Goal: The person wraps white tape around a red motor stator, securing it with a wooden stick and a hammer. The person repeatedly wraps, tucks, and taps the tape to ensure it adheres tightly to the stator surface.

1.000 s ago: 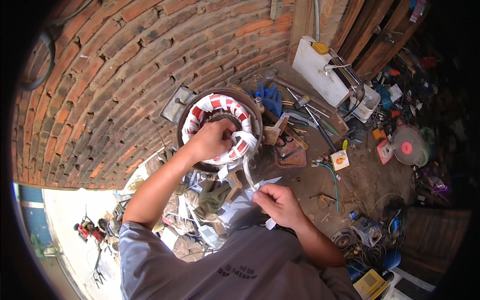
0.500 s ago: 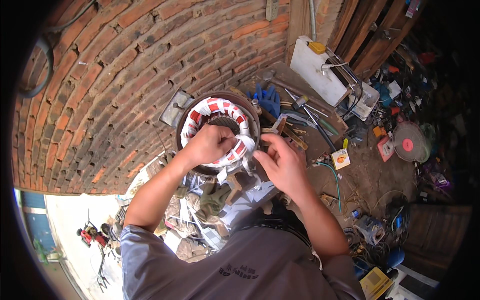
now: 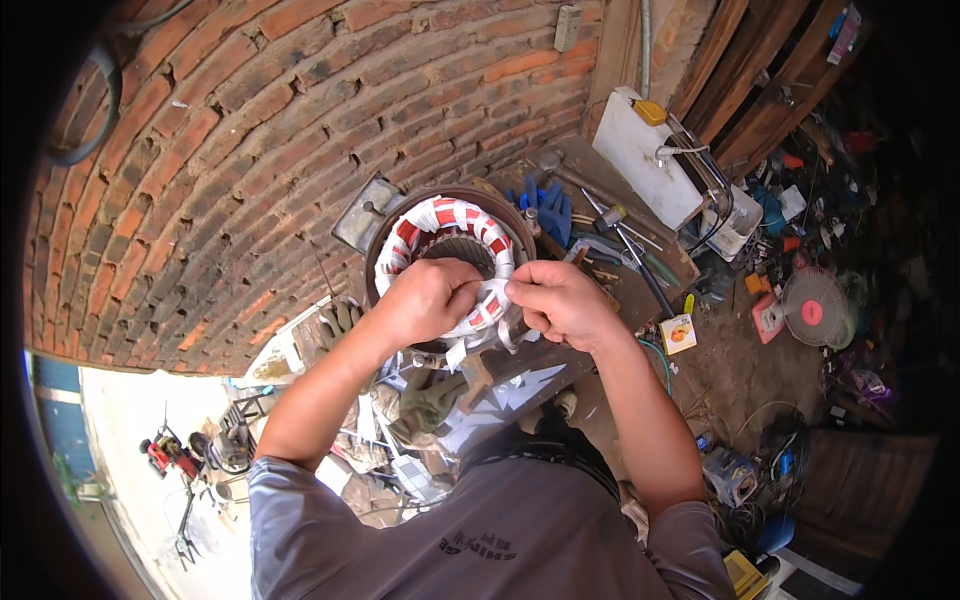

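A motor stator (image 3: 374, 246) stands in front of me, with a ring-shaped coil winding (image 3: 461, 213) showing at its top. White tape is wrapped round the winding in bands, with red patches between them. My left hand (image 3: 432, 298) is closed at the near left of the ring, its fingertips curled over the inner edge; what they hold is hidden. At the ring's right side, my right hand (image 3: 562, 304) pinches the white tape (image 3: 506, 284) between thumb and forefinger. Loose white tape (image 3: 515, 335) hangs below, beside the housing.
Behind the stator rises a brick wall (image 3: 300, 130). To the right lie blue gloves (image 3: 548, 208), a hammer (image 3: 612, 217) and other tools on a bench. A small box (image 3: 678, 334) and a pink fan (image 3: 813, 310) are farther right. Cloths (image 3: 425, 408) and scraps lie nearer me.
My right hand has moved left to the ring, and its spread fingers have closed on the tape. My left hand stays at the ring. The whole view has shifted slightly.
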